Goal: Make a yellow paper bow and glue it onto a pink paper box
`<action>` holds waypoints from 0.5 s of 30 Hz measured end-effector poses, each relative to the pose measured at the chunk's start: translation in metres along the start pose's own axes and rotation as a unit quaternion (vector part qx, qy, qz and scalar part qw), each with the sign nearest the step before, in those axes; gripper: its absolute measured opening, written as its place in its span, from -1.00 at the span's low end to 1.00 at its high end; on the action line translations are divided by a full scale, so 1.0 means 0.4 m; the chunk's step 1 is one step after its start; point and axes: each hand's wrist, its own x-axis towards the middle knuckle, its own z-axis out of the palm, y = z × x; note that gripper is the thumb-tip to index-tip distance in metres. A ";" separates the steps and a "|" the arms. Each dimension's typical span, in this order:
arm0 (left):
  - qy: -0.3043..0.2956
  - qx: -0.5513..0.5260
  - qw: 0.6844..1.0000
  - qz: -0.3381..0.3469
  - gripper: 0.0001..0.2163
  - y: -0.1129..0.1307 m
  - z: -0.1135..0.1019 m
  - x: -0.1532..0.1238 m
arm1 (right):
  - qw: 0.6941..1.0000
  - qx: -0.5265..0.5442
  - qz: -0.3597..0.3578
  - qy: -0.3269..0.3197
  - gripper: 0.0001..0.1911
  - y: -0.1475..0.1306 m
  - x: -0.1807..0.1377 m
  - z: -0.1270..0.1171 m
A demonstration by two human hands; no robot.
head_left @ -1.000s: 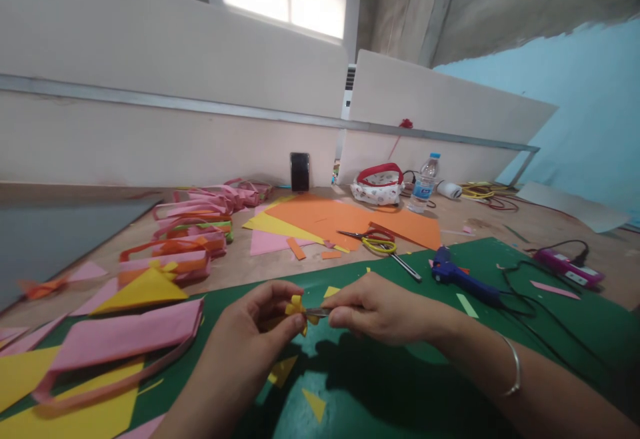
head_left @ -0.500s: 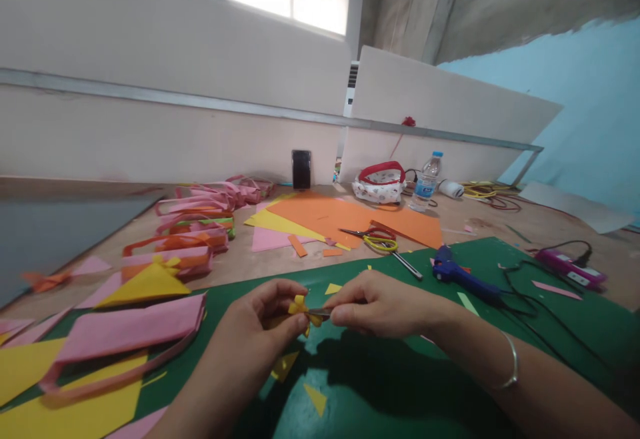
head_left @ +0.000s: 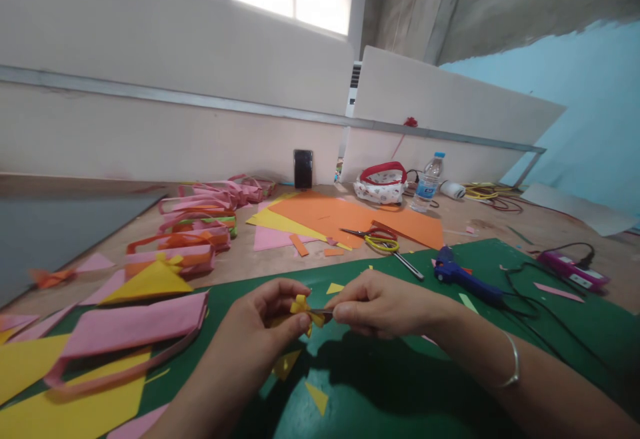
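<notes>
My left hand (head_left: 270,322) is closed, with a small yellow bow-like felt flower (head_left: 301,304) pinched between thumb and fingers. From the right, my right hand (head_left: 367,305) grips a slim pointed metal tool (head_left: 323,312). Its tip touches the looped petals, and the rest of it is hidden in my fingers, so I cannot tell its exact kind. Below the hands, yellow felt scraps (head_left: 317,398) lie on the green cutting mat (head_left: 400,385). To the left rests a folded pink felt bag (head_left: 135,322) with a long strap.
Beyond the mat lie scissors (head_left: 381,241), a utility knife (head_left: 409,265) and orange felt sheets (head_left: 325,215). A blue glue gun (head_left: 467,280) with its cord is on the right, near a purple power strip (head_left: 575,271). Several small felt bags (head_left: 175,259) line the left side. A water bottle (head_left: 428,184) stands behind.
Almost nothing differs. The hands, the yellow flower and the tool hold nearly the same pose, and the whole view has shifted very slightly.
</notes>
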 end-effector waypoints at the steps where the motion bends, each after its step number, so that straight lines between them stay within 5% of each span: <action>1: 0.001 0.000 1.000 -0.001 -0.74 -0.001 0.000 0.001 | 1.000 0.002 0.000 -0.001 -0.74 0.000 0.000 0.000; 15: 0.003 0.010 1.000 0.011 -0.75 0.007 0.004 -0.004 | 1.000 -0.011 -0.001 0.000 -0.78 0.000 0.003 -0.006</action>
